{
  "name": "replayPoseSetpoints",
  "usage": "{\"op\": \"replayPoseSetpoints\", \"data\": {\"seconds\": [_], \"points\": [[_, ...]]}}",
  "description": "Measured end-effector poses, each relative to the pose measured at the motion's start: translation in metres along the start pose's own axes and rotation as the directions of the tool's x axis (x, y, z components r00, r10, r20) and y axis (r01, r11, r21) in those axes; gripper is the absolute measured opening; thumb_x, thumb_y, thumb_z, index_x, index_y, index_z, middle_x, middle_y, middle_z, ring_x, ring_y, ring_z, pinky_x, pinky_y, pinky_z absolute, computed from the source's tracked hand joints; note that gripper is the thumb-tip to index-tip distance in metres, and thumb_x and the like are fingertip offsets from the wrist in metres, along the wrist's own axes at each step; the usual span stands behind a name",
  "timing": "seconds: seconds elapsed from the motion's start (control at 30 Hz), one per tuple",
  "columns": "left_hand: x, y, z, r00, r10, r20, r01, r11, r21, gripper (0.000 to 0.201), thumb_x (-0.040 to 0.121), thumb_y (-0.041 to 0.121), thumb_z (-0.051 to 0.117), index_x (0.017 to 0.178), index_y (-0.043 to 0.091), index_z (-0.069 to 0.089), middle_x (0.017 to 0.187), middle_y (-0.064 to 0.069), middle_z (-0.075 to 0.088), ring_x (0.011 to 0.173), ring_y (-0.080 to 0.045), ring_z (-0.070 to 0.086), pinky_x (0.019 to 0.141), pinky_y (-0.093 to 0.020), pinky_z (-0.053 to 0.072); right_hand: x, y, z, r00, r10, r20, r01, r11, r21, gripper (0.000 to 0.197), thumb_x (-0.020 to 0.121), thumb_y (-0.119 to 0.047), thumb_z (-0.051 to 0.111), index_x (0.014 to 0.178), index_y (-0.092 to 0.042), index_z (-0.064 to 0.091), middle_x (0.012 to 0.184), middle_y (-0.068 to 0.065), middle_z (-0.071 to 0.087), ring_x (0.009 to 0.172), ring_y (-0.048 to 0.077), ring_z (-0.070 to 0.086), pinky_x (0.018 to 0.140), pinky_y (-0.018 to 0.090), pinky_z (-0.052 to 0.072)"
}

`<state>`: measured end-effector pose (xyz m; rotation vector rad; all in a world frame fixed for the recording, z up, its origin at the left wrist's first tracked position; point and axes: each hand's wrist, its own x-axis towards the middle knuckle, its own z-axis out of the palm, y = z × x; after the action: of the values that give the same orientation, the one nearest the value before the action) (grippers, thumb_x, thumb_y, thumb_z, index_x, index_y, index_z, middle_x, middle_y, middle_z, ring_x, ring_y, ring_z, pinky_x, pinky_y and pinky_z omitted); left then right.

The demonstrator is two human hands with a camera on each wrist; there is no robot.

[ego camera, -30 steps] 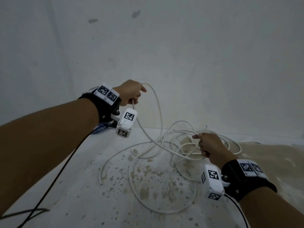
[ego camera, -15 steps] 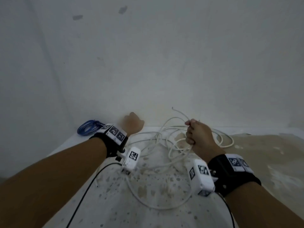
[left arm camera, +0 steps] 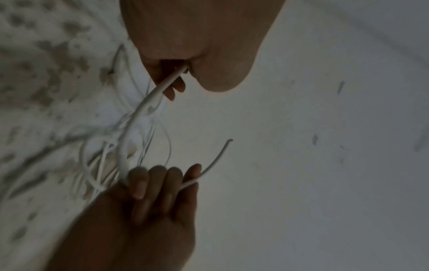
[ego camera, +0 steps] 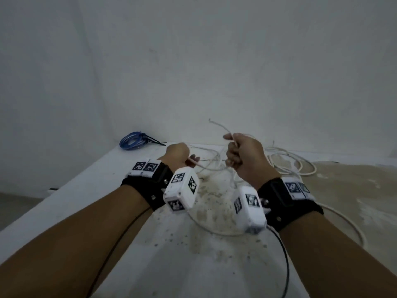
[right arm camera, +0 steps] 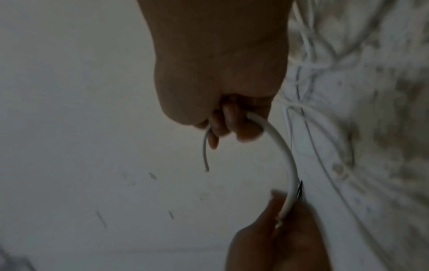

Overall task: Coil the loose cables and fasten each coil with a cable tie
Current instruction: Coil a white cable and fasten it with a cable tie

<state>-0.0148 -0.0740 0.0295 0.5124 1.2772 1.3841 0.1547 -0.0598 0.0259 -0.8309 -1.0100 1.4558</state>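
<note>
A long white cable [ego camera: 211, 168] lies in loose tangled loops on the stained white table [ego camera: 103, 186]. My right hand [ego camera: 242, 157] is fisted round the cable near its free end [ego camera: 211, 121], which sticks up above the fist. My left hand [ego camera: 179, 154] grips the same cable a short span to the left. In the left wrist view the cable [left arm camera: 139, 113] arcs from my left hand [left arm camera: 185, 55] down to my right hand [left arm camera: 162, 183]. In the right wrist view the cable [right arm camera: 287, 152] curves from my right hand [right arm camera: 220, 82] to my left hand [right arm camera: 278, 238].
A blue cable coil [ego camera: 131, 140] lies at the table's far left corner against the wall, with black cable ties [ego camera: 155, 143] beside it. More white loops [ego camera: 309, 168] spread to the right of my right hand. A black wire [ego camera: 285, 261] runs from the right wrist camera.
My left hand came down from a raised position to table height. My right hand lifted the cable end off the table. The two hands now sit close together on the cable.
</note>
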Motion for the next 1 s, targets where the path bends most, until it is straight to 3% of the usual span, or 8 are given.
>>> {"op": "replayPoseSetpoints", "data": {"seconds": [0.13,0.23,0.37,0.5,0.6,0.77,0.9,1.0], "points": [[-0.011,0.002,-0.01,0.987,0.158,0.013,-0.152,0.924,0.352,0.019,0.101,0.0,0.039,0.093,0.001,0.056,0.074,-0.01,0.044,0.058,-0.018,0.043,0.051,-0.025,0.047,-0.014,0.004,-0.016,0.991,-0.01,0.132,0.051,0.949,-0.31,0.034,0.107,-0.03,0.037,0.09,-0.008,0.057,0.052,-0.001,0.026,0.04,0.015,0.021,0.047,0.03,0.046],[-0.016,0.004,-0.019,0.956,0.262,0.131,-0.293,0.821,0.49,0.017,0.101,0.008,0.049,0.108,0.0,0.062,0.079,-0.009,0.05,0.061,-0.015,0.048,0.045,-0.019,0.051,-0.015,0.008,-0.007,0.987,-0.006,0.163,0.067,0.925,-0.374,0.038,0.106,-0.032,0.04,0.083,-0.007,0.057,0.05,-0.003,0.028,0.04,0.013,0.022,0.045,0.026,0.036],[-0.019,0.013,-0.034,0.826,0.459,0.328,-0.558,0.581,0.592,0.018,0.099,0.014,0.055,0.107,0.009,0.071,0.074,-0.001,0.059,0.063,-0.01,0.052,0.055,-0.017,0.049,-0.012,0.017,0.021,0.974,-0.016,0.227,0.099,0.928,-0.36,0.04,0.105,-0.028,0.041,0.074,-0.009,0.057,0.051,-0.003,0.03,0.043,0.014,0.023,0.046,0.026,0.024],[-0.017,0.025,-0.044,0.774,0.491,0.399,-0.622,0.476,0.622,0.023,0.1,0.012,0.052,0.102,0.019,0.074,0.073,0.005,0.062,0.058,-0.007,0.047,0.057,-0.019,0.039,-0.007,0.026,0.039,0.963,0.001,0.271,0.102,0.925,-0.365,0.041,0.107,-0.032,0.039,0.075,-0.011,0.054,0.053,-0.004,0.03,0.044,0.013,0.024,0.047,0.027,0.028],[-0.017,0.031,-0.045,0.755,0.446,0.481,-0.647,0.387,0.657,0.026,0.1,0.012,0.05,0.092,0.012,0.074,0.07,-0.006,0.06,0.059,-0.015,0.041,0.057,-0.027,0.035,-0.005,0.032,0.045,0.952,-0.007,0.305,0.123,0.924,-0.363,0.041,0.106,-0.035,0.04,0.079,-0.01,0.057,0.054,-0.004,0.027,0.044,0.012,0.025,0.048,0.028,0.035],[-0.022,0.032,-0.04,0.781,0.392,0.486,-0.623,0.535,0.57,0.021,0.1,0.014,0.054,0.093,0.013,0.073,0.053,0.018,0.054,0.048,-0.003,0.038,0.047,-0.014,0.033,-0.006,0.032,0.048,0.962,-0.022,0.273,0.126,0.921,-0.369,0.046,0.1,-0.046,0.052,0.076,-0.008,0.065,0.051,-0.003,0.029,0.042,0.013,0.027,0.048,0.028,0.034],[-0.022,0.019,-0.032,0.765,0.519,0.381,-0.643,0.586,0.493,0.033,0.096,0.029,0.062,0.075,0.005,0.07,0.049,0.011,0.047,0.04,0.0,0.04,0.05,-0.012,0.035,-0.006,0.029,0.047,0.958,0.072,0.277,0.037,0.928,-0.372,0.05,0.101,-0.046,0.049,0.078,-0.005,0.066,0.053,-0.002,0.032,0.045,0.013,0.031,0.048,0.027,0.035],[-0.014,0.018,-0.028,0.775,0.581,0.249,-0.623,0.637,0.454,0.031,0.094,0.037,0.064,0.083,0.01,0.076,0.057,0.004,0.048,0.042,-0.003,0.036,0.054,-0.021,0.033,-0.007,0.029,0.042,0.951,0.092,0.295,-0.032,0.979,-0.203,0.038,0.104,-0.028,0.045,0.084,-0.002,0.064,0.058,0.002,0.038,0.05,0.016,0.035,0.05,0.028,0.043]]}}
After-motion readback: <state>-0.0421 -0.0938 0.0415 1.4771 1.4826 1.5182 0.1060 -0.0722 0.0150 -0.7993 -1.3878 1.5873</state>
